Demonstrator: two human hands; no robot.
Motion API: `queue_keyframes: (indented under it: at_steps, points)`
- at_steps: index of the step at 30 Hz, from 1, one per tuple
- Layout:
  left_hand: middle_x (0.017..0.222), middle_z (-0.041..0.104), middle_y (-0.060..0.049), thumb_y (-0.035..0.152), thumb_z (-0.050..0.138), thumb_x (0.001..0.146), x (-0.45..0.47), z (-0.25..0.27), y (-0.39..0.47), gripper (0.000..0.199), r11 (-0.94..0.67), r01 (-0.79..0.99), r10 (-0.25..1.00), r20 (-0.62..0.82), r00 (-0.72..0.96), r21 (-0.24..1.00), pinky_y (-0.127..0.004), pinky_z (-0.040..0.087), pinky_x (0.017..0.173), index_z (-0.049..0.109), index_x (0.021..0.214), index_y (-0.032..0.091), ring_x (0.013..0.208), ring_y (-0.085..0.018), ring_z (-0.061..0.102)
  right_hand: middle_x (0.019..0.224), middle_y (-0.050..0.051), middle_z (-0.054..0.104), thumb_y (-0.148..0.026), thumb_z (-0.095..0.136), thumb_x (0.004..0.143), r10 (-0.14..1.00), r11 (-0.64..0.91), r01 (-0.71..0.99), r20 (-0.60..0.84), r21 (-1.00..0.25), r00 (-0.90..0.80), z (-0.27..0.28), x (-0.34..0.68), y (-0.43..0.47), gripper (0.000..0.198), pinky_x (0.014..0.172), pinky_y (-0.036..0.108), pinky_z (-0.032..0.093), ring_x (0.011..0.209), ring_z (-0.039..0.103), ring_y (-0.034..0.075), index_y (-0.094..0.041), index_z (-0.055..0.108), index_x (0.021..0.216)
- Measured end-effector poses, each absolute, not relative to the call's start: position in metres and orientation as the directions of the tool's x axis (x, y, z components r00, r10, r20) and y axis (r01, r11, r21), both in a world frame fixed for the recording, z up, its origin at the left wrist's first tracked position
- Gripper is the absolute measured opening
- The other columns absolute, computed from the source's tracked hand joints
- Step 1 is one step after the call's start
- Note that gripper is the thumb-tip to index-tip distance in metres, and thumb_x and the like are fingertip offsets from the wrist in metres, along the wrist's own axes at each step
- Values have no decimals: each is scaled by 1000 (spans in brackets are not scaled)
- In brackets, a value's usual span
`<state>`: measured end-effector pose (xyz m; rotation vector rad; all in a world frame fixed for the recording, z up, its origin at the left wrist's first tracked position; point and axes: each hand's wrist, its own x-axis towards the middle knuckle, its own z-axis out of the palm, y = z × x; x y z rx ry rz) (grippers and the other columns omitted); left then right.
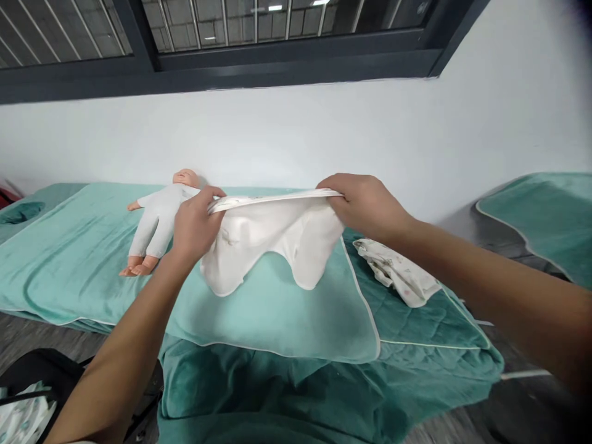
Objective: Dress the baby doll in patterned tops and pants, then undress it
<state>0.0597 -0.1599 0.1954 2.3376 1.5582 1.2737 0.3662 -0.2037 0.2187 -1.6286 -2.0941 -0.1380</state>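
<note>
A small white piece of baby clothing [277,228] hangs stretched between my two hands, above the bed. Two rounded flaps dangle at its lower edge, and a faint print shows near its left side. My left hand [198,222] is closed round the top edge at one end. At the other end of that edge, my right hand [356,203] pinches the cloth. Left of the garment, a baby doll [161,213] in a white suit lies on its back. Nearest my right forearm is a folded printed cloth [398,271].
A light green blanket [92,246] covers most of the bed, over a darker green quilted cover [416,333]. Behind are a white wall [300,135] and a barred window [277,31]. A black bag [41,376] stands at lower left; green fabric [546,216] lies at right.
</note>
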Motion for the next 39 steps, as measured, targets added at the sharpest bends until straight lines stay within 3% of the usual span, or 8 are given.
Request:
queue_keyframes:
  at_steps: [6,13,16,19,23,26,32,39]
  points:
    - [71,66,0,44,58,86,24,185,-167,23,-306,802,950,221,220,513,-28,38,60,64,79,23,67,-19,57,102,2,76,-19,47,84,945,188,903,322,-387,-58,201,409,-213,34,75,34,51,93,69,26,-25,76,101]
    - [62,59,-3,60,61,82,28,180,-117,44,-265,881,959,13,283,392,-30,35,56,52,61,22,58,-20,55,94,6,74,-28,52,89,994,104,980,-23,-169,-110,181,424,-174,24,67,29,43,84,65,22,-22,73,96]
    - [88,71,-11,55,66,80,49,156,-87,33,-127,952,989,107,101,277,-36,46,73,64,83,22,86,-31,66,101,10,74,-30,52,89,999,48,994,-2,-93,-48,156,413,-150,25,69,33,47,87,67,26,-21,71,103]
    - [127,62,-22,30,59,87,84,113,-85,30,-149,962,938,342,64,229,-47,45,97,62,114,17,120,-38,57,121,22,67,-17,44,91,987,0,998,163,-63,10,117,378,-144,39,88,45,48,109,62,34,-12,61,126]
    - [125,63,-19,16,51,89,131,43,-104,24,-361,744,929,287,234,562,-47,38,113,63,110,17,127,-33,55,140,24,57,-17,43,94,934,237,943,323,-235,-155,49,316,-145,44,109,45,39,131,49,33,-5,53,135]
    - [138,58,-21,14,58,84,146,7,-101,27,-325,602,945,280,172,729,-46,27,123,63,111,15,141,-33,45,148,25,51,-29,41,99,971,63,932,236,-358,25,10,290,-133,48,114,52,34,142,40,37,-4,49,139]
    - [155,42,-23,27,43,98,142,3,-62,51,-201,900,971,198,131,387,-47,32,122,45,144,6,145,-35,41,158,26,37,-37,39,101,947,-223,933,162,-284,276,-3,292,-98,63,123,50,19,149,30,38,4,38,149]
    - [157,40,-22,32,37,101,151,11,-50,58,-214,942,956,253,147,260,-50,39,117,34,154,10,142,-37,45,167,18,21,-35,40,100,922,-233,931,241,-281,303,4,296,-88,68,108,55,42,148,27,44,-13,21,161]
